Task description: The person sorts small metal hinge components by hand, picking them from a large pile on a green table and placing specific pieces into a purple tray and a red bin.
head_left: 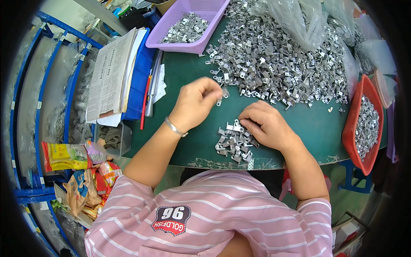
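Observation:
My left hand (pixel 198 103), with a bangle on its wrist, is closed in a pinch near the front edge of the big heap. A small silver metal bracket (pixel 224 92), slightly blurred, shows at its fingertips. Lower and to the right, my right hand (pixel 266 125) has its thumb and forefinger pressed together at the top of a small pile of metal brackets (pixel 234 144). Whatever those fingers hold is hidden. Beyond both hands, a large heap of similar brackets (pixel 274 60) spreads over the green table (pixel 180 75).
A purple basket (pixel 201 46) and a red basket (pixel 347 132) hold more brackets. Clear plastic bags (pixel 295 21) lie on the heap. To the left are a blue bin (pixel 143 77) with papers, a red pencil (pixel 145 103) and a grey-handled tool (pixel 150 100). Blue shelving (pixel 38 103) stands farther left.

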`<state>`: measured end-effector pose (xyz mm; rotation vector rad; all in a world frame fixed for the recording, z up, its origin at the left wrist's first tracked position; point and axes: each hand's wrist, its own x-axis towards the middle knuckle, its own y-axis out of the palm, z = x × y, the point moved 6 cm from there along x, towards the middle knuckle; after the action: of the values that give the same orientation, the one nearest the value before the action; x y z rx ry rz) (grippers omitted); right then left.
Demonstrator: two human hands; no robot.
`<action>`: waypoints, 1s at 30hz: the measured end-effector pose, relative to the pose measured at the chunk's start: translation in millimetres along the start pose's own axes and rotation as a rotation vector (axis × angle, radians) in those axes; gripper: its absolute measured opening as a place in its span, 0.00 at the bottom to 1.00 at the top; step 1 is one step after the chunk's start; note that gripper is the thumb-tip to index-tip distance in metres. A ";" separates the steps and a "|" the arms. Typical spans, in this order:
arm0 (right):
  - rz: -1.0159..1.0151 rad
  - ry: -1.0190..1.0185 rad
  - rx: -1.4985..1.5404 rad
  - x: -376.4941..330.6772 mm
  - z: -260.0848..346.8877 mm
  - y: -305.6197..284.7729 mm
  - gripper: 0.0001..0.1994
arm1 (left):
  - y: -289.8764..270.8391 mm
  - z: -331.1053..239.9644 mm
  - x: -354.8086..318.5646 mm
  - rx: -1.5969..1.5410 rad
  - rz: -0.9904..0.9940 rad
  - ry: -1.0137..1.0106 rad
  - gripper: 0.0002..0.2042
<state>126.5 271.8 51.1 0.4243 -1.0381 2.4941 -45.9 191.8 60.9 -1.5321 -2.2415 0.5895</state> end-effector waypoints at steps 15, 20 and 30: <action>-0.123 0.127 0.068 0.7 -2.6 -4.1 0.06 | 16.0 15.6 -9.4 -0.031 -0.006 -0.056 0.09; -0.104 0.020 0.079 2.8 2.1 -4.4 0.08 | 35.8 0.7 -24.2 -0.736 0.208 -0.193 0.12; -0.128 -0.010 0.141 2.5 7.8 -7.2 0.09 | 38.1 6.6 -36.9 -0.589 0.193 -0.047 0.13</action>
<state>128.7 271.4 61.7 0.5285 -0.8144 2.4606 -6.6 168.7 33.0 -2.0385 -2.4510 -0.0054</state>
